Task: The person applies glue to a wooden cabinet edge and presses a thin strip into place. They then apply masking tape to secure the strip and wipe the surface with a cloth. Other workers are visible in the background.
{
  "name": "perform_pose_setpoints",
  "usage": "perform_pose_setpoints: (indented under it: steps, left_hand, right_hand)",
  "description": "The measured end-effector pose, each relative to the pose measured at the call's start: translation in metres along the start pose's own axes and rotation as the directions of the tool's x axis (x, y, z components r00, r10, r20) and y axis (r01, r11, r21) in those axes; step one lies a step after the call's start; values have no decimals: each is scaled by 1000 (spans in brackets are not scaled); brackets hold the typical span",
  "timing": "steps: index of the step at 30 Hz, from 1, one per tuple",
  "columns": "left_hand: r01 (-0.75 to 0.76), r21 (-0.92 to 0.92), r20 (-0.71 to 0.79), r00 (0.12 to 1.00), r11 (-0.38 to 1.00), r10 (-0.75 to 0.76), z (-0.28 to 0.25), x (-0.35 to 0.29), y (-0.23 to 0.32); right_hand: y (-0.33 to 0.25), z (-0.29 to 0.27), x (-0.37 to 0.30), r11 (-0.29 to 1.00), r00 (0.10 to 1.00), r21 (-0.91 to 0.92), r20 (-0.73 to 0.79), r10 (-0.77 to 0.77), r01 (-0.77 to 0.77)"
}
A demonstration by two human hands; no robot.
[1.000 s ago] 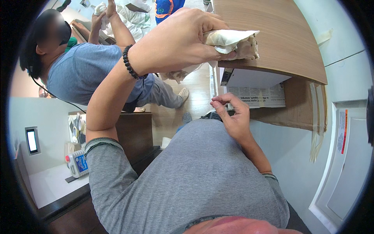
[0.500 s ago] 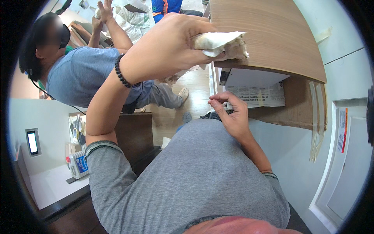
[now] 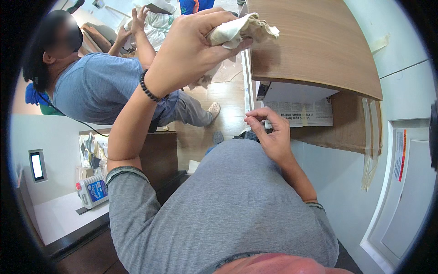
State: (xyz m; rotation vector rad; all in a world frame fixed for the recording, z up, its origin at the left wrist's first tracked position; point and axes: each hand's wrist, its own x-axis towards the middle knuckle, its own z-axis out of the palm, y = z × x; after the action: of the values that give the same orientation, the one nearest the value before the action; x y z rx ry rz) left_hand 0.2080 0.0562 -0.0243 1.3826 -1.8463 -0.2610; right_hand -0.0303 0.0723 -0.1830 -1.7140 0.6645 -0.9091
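My left hand [image 3: 194, 48] is raised, its fingers wrapped round a crumpled, stained off-white rag [image 3: 242, 32]. Part of the rag sticks out past the thumb, in front of the near left corner of a wood-grain panel [image 3: 315, 45]; whether it touches the panel I cannot tell. More of the cloth hangs below the palm. A darker patch lies on the panel beside the rag. Low in front of my body, my right hand [image 3: 276, 134] has its fingers curled toward the thumb, with nothing visible in them. It is left of the newspaper-lined opening [image 3: 315, 112] under the panel.
A co-worker in a blue shirt [image 3: 100, 86] stands close on the left, both hands raised. A plastic jug [image 3: 93, 192] stands on a white shelf [image 3: 59, 219] behind my left arm. Tape strips hang from the cardboard-covered cabinet side [image 3: 353, 123]. A white door [image 3: 406, 192] is at right.
My left hand has drawn the rag leftward and slightly up, toward the panel's left edge. My right hand has stayed put. The co-worker's hands have shifted a little to the right.
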Motion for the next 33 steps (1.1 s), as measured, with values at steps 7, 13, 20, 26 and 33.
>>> perform_pose_setpoints:
  steps: [7,13,20,26,33]
  left_hand:
    - [-187,-62,102,976,980,193,1,-10,5]
    - [-196,9,92,977,981,194,1,-7,-1]
    - [-79,-66,58,995,995,83,0,-9,4]
    - [-69,-137,148,985,988,89,1,-14,8]
    - [-74,-82,135,987,994,84,1,-12,7]
  right_hand:
    - [4,0,-1,1000,1000,12,-8,18,-18]
    - [4,0,0,1000,1000,8,-13,13,-12]
    - [4,-2,0,1000,1000,-3,-3,19,-19]
    - [4,1,0,999,999,23,-3,49,-49]
    - [5,1,0,999,999,21,5,39,-39]
